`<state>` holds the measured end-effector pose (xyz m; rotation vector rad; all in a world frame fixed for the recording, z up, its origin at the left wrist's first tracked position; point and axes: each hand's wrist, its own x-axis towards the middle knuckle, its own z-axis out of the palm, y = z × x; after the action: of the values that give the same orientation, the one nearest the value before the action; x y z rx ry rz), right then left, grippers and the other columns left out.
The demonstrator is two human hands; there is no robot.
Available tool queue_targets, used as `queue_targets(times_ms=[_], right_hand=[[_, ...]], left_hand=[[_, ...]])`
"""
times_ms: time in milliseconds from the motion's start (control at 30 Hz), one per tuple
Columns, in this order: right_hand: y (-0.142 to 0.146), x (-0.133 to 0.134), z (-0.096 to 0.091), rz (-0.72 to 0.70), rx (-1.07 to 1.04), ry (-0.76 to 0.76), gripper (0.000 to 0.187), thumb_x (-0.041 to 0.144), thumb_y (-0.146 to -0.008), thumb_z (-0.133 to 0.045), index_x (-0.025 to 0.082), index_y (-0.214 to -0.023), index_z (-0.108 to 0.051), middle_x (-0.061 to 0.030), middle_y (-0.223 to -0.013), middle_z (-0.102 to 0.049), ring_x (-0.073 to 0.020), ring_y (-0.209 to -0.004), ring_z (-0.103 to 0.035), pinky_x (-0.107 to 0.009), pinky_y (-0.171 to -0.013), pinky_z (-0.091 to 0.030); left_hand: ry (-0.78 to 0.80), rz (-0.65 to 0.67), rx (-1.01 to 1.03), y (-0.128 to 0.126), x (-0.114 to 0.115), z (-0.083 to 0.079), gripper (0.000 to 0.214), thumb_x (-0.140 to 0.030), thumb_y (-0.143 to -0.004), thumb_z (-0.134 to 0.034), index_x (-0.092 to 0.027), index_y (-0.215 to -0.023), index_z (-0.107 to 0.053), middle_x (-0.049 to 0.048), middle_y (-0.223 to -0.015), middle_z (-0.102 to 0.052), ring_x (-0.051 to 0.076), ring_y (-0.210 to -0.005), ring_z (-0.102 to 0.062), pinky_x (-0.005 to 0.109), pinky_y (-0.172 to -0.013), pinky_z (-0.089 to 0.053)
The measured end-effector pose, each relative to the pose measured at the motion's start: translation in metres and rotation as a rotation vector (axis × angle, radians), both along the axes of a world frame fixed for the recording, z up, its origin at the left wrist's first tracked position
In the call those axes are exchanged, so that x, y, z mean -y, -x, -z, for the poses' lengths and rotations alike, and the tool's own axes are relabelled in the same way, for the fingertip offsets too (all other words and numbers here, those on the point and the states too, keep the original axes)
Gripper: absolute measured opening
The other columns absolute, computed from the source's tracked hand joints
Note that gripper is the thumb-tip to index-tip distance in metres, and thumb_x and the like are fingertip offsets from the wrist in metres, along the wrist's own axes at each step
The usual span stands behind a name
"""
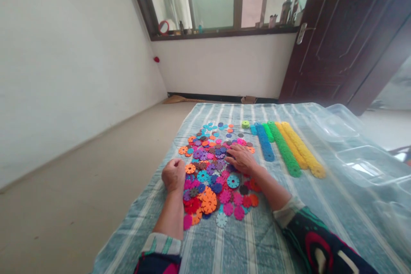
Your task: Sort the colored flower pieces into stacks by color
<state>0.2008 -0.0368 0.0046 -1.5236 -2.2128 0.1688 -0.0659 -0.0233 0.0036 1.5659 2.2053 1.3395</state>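
Covering bare floor (64,180) with striped cloth (257,239); leaving open floor along its left edge, crowding the right edge with clear tubs (362,162). Resting left hand (174,174) fisted beside the disc pile (212,180) mid-cloth, contents possibly nil, indiscernible. Laying right hand (241,158) open, fingers spread, on the pile.

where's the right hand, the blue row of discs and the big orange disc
right hand (241,159), head view, on the back of the hand
blue row of discs (264,144), head view, about midway along the row
big orange disc (209,202), head view, on its centre
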Motion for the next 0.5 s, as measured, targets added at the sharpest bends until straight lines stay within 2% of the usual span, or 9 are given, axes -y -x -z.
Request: queue_targets(times_ms=[100,200,300,400,500], right_hand=[[-0.006,-0.004,0.001,0.097,-0.023,-0.026,0.027,0.041,-0.092,-0.049,0.022,-0.101,-0.066,-0.0079,-0.112,-0.06,-0.0222,-0.111,-0.049,-0.041,-0.095,-0.036],[0.0,-0.002,0.0,0.155,-0.008,-0.093,0.027,0.041,-0.092,-0.05,0.023,-0.106,-0.064,-0.0099,-0.121,-0.057,-0.0251,-0.117,-0.046,-0.046,-0.098,-0.033],[0.014,0.003,-0.003,0.011,0.039,-0.119,0.031,0.041,-0.091,-0.05,0.025,-0.115,-0.061,-0.0088,-0.133,-0.051,-0.0265,-0.127,-0.038,-0.049,-0.104,-0.027],[0.025,0.006,-0.006,-0.162,0.089,-0.069,0.031,0.044,-0.092,-0.049,0.027,-0.114,-0.062,-0.0064,-0.131,-0.053,-0.0255,-0.128,-0.038,-0.049,-0.104,-0.026],[0.025,0.004,-0.006,-0.149,0.116,-0.01,0.035,0.048,-0.092,-0.046,0.028,-0.116,-0.061,-0.0066,-0.133,-0.051,-0.0267,-0.128,-0.038,-0.051,-0.103,-0.026]], left_hand=[[0.018,0.02,0.017,-0.002,0.001,-0.001,0.023,-0.032,-0.069,-0.051,-0.02,-0.073,-0.07,0.0036,-0.075,-0.071,0.02,-0.072,-0.061,0.028,-0.066,-0.045],[0.044,0.024,0.037,-0.002,0.001,-0.001,0.024,-0.033,-0.07,-0.051,-0.019,-0.076,-0.07,0.0038,-0.078,-0.071,0.021,-0.075,-0.062,0.028,-0.069,-0.045],[0.053,0.034,0.033,-0.002,0.001,0.0,0.024,-0.033,-0.07,-0.052,-0.02,-0.077,-0.071,0.0027,-0.078,-0.071,0.021,-0.076,-0.063,0.028,-0.07,-0.045],[0.052,0.036,0.01,-0.002,0.0,0.001,0.023,-0.033,-0.071,-0.053,-0.02,-0.077,-0.071,0.0021,-0.077,-0.071,0.021,-0.076,-0.063,0.028,-0.069,-0.045],[0.05,0.051,-0.016,-0.002,-0.001,0.001,0.021,-0.032,-0.071,-0.053,-0.02,-0.076,-0.07,0.0018,-0.077,-0.071,0.019,-0.073,-0.062,0.026,-0.066,-0.044]])
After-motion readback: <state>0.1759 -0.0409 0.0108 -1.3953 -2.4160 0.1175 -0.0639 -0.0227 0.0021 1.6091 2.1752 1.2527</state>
